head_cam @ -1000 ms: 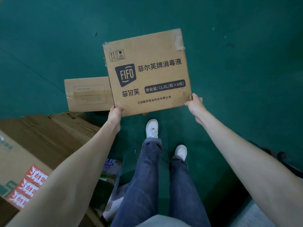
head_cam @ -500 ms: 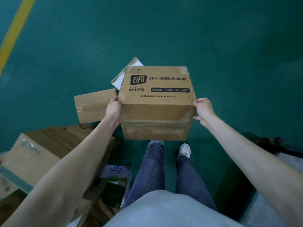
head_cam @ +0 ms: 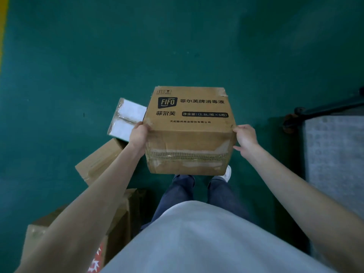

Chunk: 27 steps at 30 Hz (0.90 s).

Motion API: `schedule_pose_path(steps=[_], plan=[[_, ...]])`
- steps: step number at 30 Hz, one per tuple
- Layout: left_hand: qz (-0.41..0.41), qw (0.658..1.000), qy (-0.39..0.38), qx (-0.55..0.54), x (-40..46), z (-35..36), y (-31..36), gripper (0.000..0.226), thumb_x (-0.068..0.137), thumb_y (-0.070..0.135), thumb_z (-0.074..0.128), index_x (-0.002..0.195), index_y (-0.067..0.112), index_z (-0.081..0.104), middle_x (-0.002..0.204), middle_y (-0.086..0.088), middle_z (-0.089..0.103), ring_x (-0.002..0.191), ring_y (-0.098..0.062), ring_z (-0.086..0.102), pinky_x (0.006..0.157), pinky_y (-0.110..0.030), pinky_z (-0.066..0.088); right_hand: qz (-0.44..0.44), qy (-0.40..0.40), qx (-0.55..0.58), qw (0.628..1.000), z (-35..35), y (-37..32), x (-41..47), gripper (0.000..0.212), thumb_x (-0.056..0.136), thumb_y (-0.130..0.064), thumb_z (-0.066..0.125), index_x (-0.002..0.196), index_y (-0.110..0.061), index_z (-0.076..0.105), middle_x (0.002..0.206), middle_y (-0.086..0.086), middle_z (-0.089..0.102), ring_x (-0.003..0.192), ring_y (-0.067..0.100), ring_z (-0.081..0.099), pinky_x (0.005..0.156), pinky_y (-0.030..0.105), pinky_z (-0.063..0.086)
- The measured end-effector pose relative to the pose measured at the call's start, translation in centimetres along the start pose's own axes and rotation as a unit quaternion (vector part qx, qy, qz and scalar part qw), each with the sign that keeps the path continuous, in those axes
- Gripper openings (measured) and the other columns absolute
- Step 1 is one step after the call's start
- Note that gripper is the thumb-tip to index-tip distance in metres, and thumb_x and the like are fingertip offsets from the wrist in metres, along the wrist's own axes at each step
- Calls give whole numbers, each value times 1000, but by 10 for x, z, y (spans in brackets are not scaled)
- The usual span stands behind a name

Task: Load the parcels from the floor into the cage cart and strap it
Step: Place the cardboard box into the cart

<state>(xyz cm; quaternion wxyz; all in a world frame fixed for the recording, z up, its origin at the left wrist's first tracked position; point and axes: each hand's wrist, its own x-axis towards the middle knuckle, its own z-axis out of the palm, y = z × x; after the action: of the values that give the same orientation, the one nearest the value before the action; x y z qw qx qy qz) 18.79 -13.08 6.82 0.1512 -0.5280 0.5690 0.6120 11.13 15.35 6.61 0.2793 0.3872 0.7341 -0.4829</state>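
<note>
Clearly the loading is under way but far from finished: one parcel, the FIFO disinfectant carton [head_cam: 189, 131], is off the floor [head_cam: 78, 66] and held in the air in front of the person's body, above their shoes. The left hand [head_cam: 138, 134] grips its left edge and the right hand [head_cam: 245, 136] its right edge, fingers wrapped round the corners and clasping the cardboard, thumbs on the near face.

Several parcels are left on the floor at the left: a white taped parcel [head_cam: 128, 119], a plain brown carton [head_cam: 98, 164] just beside it, and a larger brown carton with red stickers [head_cam: 110, 233] nearest the person. By my judgement all of these are yet to go in, and the strapping comes after.

A grey panel with a dark bar and caster [head_cam: 334, 154] at the right may be the cage cart, but it is cut off by the frame edge, so its contents and any strap cannot be seen. The fingertips behind the carton are hidden.
</note>
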Motion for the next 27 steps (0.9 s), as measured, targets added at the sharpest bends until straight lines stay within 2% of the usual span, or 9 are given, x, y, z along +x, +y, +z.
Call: schedule_pose_path(steps=[3,5,8,9,12,14,18,23,27], plan=[[24,997,-23,72,-13,32,8,41,96,10,37,134,5,49,116,-10,61,85,-19,59,58,-26,46,8,33,32,999,-32,24,5,8,99,-18,51,105,-14,54,124,8,53,90,16,52,73,31,41],[36,993,-41,106,-22,56,14,41,96,9,36,134,5,48,119,-12,61,90,-21,61,61,-27,49,21,46,66,997,-54,38,7,7,100,-14,49,105,-11,52,112,9,57,80,11,50,61,28,37],[48,985,-55,156,-33,94,19,46,95,11,38,140,7,46,131,-14,58,113,-31,59,78,-34,52,36,75,125,989,-89,59,7,9,100,-11,46,108,-10,51,98,5,56,75,10,49,57,26,36],[53,982,-62,168,-37,108,19,46,94,10,38,139,7,47,131,-14,58,112,-30,60,79,-34,52,42,82,145,985,-102,66,8,10,100,-11,45,109,-10,51,95,3,55,75,10,49,56,26,35],[71,974,-74,200,-54,145,17,40,96,7,40,135,6,51,111,-6,58,80,-14,56,62,-23,47,56,98,180,977,-134,83,8,13,101,-12,46,112,-9,53,97,3,56,78,9,51,57,25,36],[81,969,-81,220,-67,173,10,38,97,7,40,133,6,51,103,-5,55,72,-10,50,60,-22,44,62,118,200,971,-161,96,9,13,100,-12,48,111,-10,54,102,5,57,79,10,51,60,25,38],[97,952,-108,269,-97,237,0,39,94,9,42,131,5,53,120,-12,60,79,-14,55,60,-24,46,84,144,247,955,-217,130,14,14,99,-10,49,111,-9,54,103,6,57,79,11,51,58,25,38],[112,928,-152,321,-136,311,-16,39,93,8,42,131,3,53,115,-12,61,80,-15,59,53,-23,47,97,175,305,931,-280,172,15,10,101,-11,45,108,-11,52,92,2,54,76,11,50,59,26,41],[117,907,-191,357,-169,371,-32,35,96,10,43,128,0,53,107,-13,62,76,-18,62,42,-20,49,107,210,349,907,-327,203,17,7,96,-12,46,93,-13,52,95,8,59,83,19,56,76,39,53]])
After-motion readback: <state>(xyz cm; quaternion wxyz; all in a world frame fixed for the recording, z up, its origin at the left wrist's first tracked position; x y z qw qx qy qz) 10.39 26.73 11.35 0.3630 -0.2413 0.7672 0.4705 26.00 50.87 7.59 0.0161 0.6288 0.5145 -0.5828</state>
